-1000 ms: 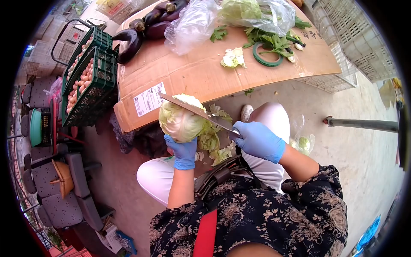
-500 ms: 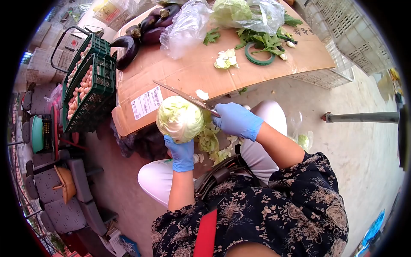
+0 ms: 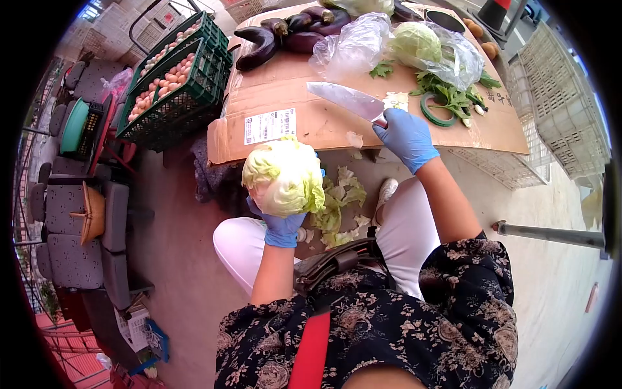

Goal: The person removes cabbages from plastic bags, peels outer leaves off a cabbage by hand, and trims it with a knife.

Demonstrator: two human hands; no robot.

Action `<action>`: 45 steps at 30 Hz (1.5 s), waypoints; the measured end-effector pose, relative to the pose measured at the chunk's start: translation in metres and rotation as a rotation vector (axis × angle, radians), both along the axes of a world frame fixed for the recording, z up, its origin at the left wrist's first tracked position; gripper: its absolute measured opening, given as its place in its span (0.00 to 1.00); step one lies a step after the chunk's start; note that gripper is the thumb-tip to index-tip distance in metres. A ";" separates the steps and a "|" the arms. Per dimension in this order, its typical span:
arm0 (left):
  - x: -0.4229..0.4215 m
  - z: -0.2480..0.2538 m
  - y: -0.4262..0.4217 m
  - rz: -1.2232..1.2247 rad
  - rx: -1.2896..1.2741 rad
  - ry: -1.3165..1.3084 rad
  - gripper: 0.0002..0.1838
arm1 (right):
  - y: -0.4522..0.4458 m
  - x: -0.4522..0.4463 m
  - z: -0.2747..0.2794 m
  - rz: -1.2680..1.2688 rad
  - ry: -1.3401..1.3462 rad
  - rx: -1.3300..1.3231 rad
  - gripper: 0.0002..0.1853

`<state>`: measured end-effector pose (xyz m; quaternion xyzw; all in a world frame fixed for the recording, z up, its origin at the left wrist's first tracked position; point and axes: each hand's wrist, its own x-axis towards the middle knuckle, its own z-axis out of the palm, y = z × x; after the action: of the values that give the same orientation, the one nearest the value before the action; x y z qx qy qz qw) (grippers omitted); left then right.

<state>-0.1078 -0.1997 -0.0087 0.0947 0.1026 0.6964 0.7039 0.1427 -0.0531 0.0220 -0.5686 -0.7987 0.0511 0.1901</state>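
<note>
A pale green cabbage [image 3: 282, 174] rests in my left hand [image 3: 280, 223], whose gloved fingers wrap its underside in front of the cardboard's near edge. My right hand [image 3: 409, 138], also in a blue glove, grips a knife [image 3: 346, 100] by its handle, which is mostly hidden. The broad blade points left, held over the cardboard [image 3: 259, 97] and apart from the cabbage. Loose cabbage leaves [image 3: 340, 201] lie on the floor between my knees. A cut cabbage piece [image 3: 396, 101] sits on the cardboard just behind my right hand.
Several eggplants [image 3: 304, 29], a clear plastic bag [image 3: 353, 48], a bagged cabbage [image 3: 416, 44] and a green tape roll [image 3: 438, 110] lie on the cardboard. Green crates of eggs [image 3: 172, 81] stand at left. White plastic crates [image 3: 560, 97] are stacked right, near a metal pole [image 3: 551, 235].
The knife has moved off the cabbage, up and right with my right hand. The cabbage has turned, and a leaf edge now hangs loose on its right. The view has shifted.
</note>
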 end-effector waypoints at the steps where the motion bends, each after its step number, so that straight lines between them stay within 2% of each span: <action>1: -0.002 0.000 -0.006 0.027 -0.045 0.021 0.54 | 0.010 -0.002 -0.007 0.022 -0.034 0.047 0.15; 4: -0.016 -0.013 -0.025 0.081 -0.121 0.063 0.49 | 0.019 -0.010 -0.006 0.034 -0.218 0.104 0.15; 5: -0.018 -0.009 -0.030 0.107 -0.119 0.136 0.48 | 0.004 -0.020 0.016 0.000 -0.262 0.115 0.16; 6: -0.020 -0.007 -0.036 0.131 -0.122 0.207 0.47 | -0.010 -0.029 0.023 0.078 -0.042 0.147 0.19; 7: -0.031 -0.022 -0.044 0.065 -0.010 0.157 0.41 | -0.025 -0.037 0.027 0.154 0.176 0.170 0.22; 8: -0.038 -0.028 -0.049 0.031 0.030 0.138 0.41 | -0.044 -0.045 0.030 0.226 0.393 0.185 0.25; 10: -0.044 -0.036 -0.060 -0.046 0.100 0.099 0.40 | -0.097 -0.063 0.070 0.403 0.954 -0.549 0.43; 11: -0.040 -0.016 -0.066 0.003 -0.016 0.325 0.46 | -0.113 -0.069 0.073 0.525 1.058 -0.650 0.49; 12: -0.036 -0.001 -0.069 0.015 0.021 0.472 0.48 | -0.126 -0.074 0.073 0.644 1.162 -0.757 0.55; 13: -0.034 0.011 -0.071 0.024 0.049 0.618 0.50 | -0.132 -0.082 0.058 0.686 1.081 -0.641 0.62; 14: -0.032 0.023 -0.075 0.035 0.079 0.766 0.53 | -0.137 -0.089 0.047 0.682 0.967 -0.496 0.63; 16: -0.035 0.041 -0.082 0.021 0.049 0.766 0.59 | -0.142 -0.097 0.030 0.611 1.252 -0.684 0.59; 18: -0.038 0.060 -0.094 0.009 0.002 0.700 0.61 | -0.147 -0.095 0.028 0.609 1.431 -0.885 0.50; 20: -0.055 0.067 -0.107 -0.058 0.015 0.855 0.63 | -0.149 -0.101 0.001 0.626 1.665 -0.992 0.44; 21: -0.060 0.069 -0.110 -0.089 0.020 0.931 0.64 | -0.151 -0.103 -0.008 0.712 1.710 -1.006 0.39; 24: -0.038 0.064 -0.107 0.242 0.181 1.061 0.67 | -0.181 -0.114 0.013 0.517 1.989 -1.221 0.42; 25: -0.043 0.034 -0.106 0.226 0.212 0.936 0.69 | -0.190 -0.120 0.023 0.396 2.005 -1.296 0.44; 26: -0.036 0.021 -0.105 0.178 0.124 0.847 0.64 | -0.192 -0.123 0.017 0.409 1.910 -1.264 0.43; 28: -0.032 -0.008 -0.115 0.163 0.083 0.504 0.58 | -0.192 -0.123 -0.001 0.437 1.725 -1.194 0.41; 29: -0.036 -0.011 -0.117 0.142 0.117 0.402 0.56 | -0.194 -0.109 0.017 0.480 1.337 -0.976 0.37; 32: -0.040 -0.029 -0.121 0.098 0.167 0.140 0.52 | -0.204 -0.100 0.065 0.634 1.061 -0.876 0.34; 34: -0.038 -0.037 -0.117 0.103 0.162 0.045 0.51 | -0.205 -0.099 0.069 0.572 1.004 -0.739 0.33; 36: -0.033 -0.037 -0.119 0.132 0.146 0.095 0.50 | -0.200 -0.094 0.064 0.517 0.908 -0.668 0.32; 37: -0.031 -0.030 -0.121 0.147 0.140 0.135 0.51 | -0.199 -0.093 0.054 0.375 1.179 -0.747 0.28; 38: -0.030 -0.024 -0.122 0.165 0.134 0.175 0.51 | -0.187 -0.088 0.041 0.279 1.121 -0.522 0.23; 39: -0.032 -0.020 -0.122 0.173 0.096 0.231 0.51 | -0.167 -0.075 0.036 0.237 0.713 0.045 0.20; 40: -0.034 -0.017 -0.122 0.181 0.058 0.287 0.51 | -0.150 -0.060 0.049 0.190 0.449 0.364 0.18; 41: -0.036 -0.016 -0.124 0.189 0.016 0.342 0.52 | -0.124 -0.042 0.042 0.164 0.348 0.542 0.19; 43: -0.043 -0.040 -0.122 0.048 0.016 0.118 0.53 | -0.082 -0.010 0.027 -0.007 0.077 0.568 0.28; 45: -0.045 -0.047 -0.120 -0.064 0.044 -0.058 0.53 | -0.046 0.014 0.002 -0.082 -0.064 0.425 0.30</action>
<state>-0.1532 -0.3196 -0.0554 0.0931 0.0637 0.6779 0.7264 0.1569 -0.0990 0.0244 -0.5492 -0.7733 -0.1440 0.2822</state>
